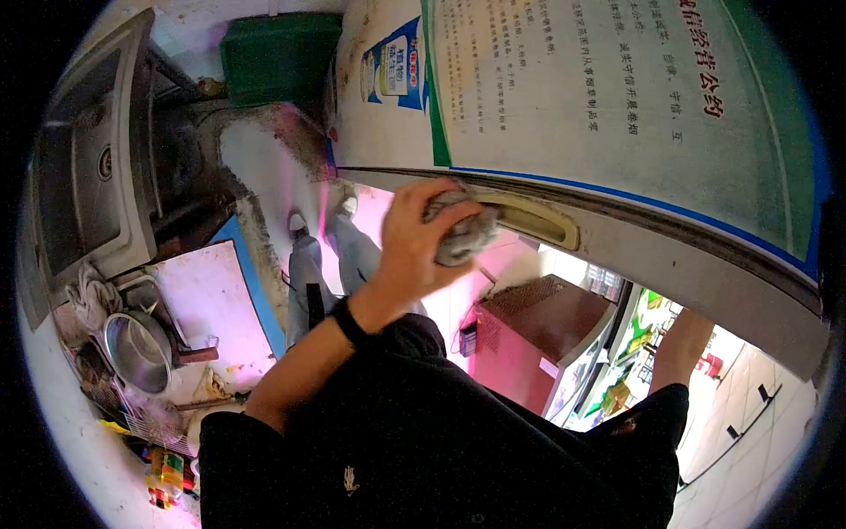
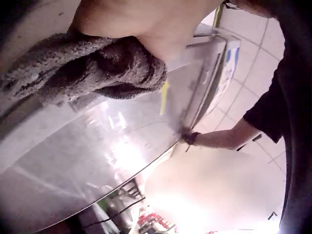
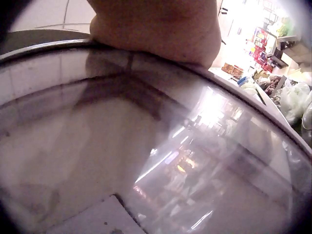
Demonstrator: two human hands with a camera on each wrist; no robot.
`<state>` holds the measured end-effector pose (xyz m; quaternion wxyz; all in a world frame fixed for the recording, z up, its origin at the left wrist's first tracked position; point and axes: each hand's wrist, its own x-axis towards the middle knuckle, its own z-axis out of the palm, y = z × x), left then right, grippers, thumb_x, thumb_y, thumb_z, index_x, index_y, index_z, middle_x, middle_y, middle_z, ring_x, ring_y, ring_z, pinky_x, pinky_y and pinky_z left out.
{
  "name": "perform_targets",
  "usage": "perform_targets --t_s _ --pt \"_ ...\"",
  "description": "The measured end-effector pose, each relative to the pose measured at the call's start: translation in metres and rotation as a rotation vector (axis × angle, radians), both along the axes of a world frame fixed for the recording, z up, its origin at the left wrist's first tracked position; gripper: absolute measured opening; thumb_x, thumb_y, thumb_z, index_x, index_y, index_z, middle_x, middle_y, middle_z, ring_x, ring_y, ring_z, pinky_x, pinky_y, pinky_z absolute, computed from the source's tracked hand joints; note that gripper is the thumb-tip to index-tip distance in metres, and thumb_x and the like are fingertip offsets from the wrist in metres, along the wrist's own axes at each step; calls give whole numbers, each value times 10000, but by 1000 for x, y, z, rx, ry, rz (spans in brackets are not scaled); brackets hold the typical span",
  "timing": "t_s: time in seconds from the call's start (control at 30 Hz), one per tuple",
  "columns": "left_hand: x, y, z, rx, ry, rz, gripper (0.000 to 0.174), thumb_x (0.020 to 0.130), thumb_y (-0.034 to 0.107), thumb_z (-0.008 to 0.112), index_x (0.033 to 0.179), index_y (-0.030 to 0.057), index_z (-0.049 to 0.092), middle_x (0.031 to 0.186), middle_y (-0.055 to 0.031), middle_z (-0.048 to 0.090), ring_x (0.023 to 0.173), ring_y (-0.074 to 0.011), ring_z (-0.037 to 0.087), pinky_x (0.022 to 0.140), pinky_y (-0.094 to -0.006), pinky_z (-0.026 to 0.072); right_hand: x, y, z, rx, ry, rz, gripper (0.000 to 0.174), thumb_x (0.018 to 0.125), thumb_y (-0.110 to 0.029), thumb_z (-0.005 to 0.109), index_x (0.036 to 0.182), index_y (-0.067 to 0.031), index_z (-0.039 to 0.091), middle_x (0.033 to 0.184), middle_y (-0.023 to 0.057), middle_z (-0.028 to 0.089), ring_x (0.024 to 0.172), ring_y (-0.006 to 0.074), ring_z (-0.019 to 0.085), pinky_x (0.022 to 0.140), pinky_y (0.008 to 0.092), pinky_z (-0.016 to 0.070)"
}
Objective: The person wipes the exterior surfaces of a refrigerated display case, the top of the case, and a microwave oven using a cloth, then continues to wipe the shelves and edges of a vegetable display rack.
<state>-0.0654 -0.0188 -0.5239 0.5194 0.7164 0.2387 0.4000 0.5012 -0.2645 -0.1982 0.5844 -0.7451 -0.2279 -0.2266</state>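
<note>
My left hand [image 1: 412,242] grips a bunched grey cloth [image 1: 464,236] against the framed edge of a large panel, beside a long yellowish recessed handle [image 1: 538,219]. In the left wrist view, the fluffy cloth [image 2: 122,68] hangs in folds below that hand, over the panel's grey frame and shiny glass-like surface [image 2: 97,136]. My right hand [image 2: 187,135] is at the far edge of the same panel. The right wrist view shows the heel of the right hand [image 3: 156,31] at the rim of a glossy, reflecting surface [image 3: 122,141]; its fingers are hidden.
A printed poster [image 1: 599,79] covers the panel. To the left are a metal sink [image 1: 97,167], a steel pot [image 1: 137,353] and a green box [image 1: 278,57]. A brown-topped cabinet [image 1: 546,304] stands beyond the panel. Bottles [image 1: 165,472] sit at lower left.
</note>
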Motion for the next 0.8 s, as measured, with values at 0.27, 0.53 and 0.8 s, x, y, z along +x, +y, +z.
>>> perform_targets --t_s 0.27,0.53,0.8 --pt "-2 17 -28 -355 -298 67 457 741 171 750 1170 65 634 1255 -135 570 1180 -299 565 992 -446 466 -12 -3 -9 70 -18 -1 470 966 -320 478 1205 66 600 1128 173 653 983 340 648 860 488 558" --pt "47 54 90 305 -438 65 628 762 366 790 1325 144 620 1388 -202 500 1277 -412 500 1050 -518 419 -25 -4 -19 130 -28 1 478 970 -329 475 1219 62 591 1142 172 649 997 338 644 871 487 554" --pt "59 68 6 53 -453 56 512 776 264 776 1249 129 633 1353 -170 525 1287 -378 500 1075 -499 397 -44 1 -33 229 -26 12 486 973 -337 472 1234 58 582 1155 171 644 1011 336 640 881 485 549"
